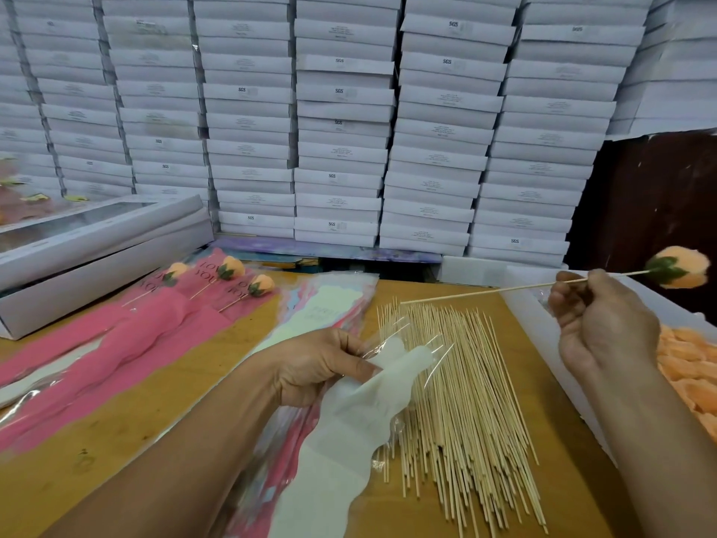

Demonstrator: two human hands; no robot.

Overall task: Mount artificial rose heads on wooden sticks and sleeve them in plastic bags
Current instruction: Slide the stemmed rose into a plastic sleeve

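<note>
My right hand (599,324) pinches a thin wooden stick (485,292) whose right end carries a peach rose head (681,270) with green leaves, held up in the air at the right. My left hand (316,366) grips the top of a white plastic sleeve bag (349,432), thumb and fingers at its clear opening, over the table's middle. A loose pile of wooden sticks (465,401) lies on the table between my hands. Three sleeved peach roses (229,269) in pink bags lie at the left.
A white tray (543,343) at the right holds several peach rose heads (690,366). A stack of empty sleeve bags (329,300) lies behind my left hand. Open white boxes (97,242) sit at the left; a wall of stacked white boxes (341,122) fills the back.
</note>
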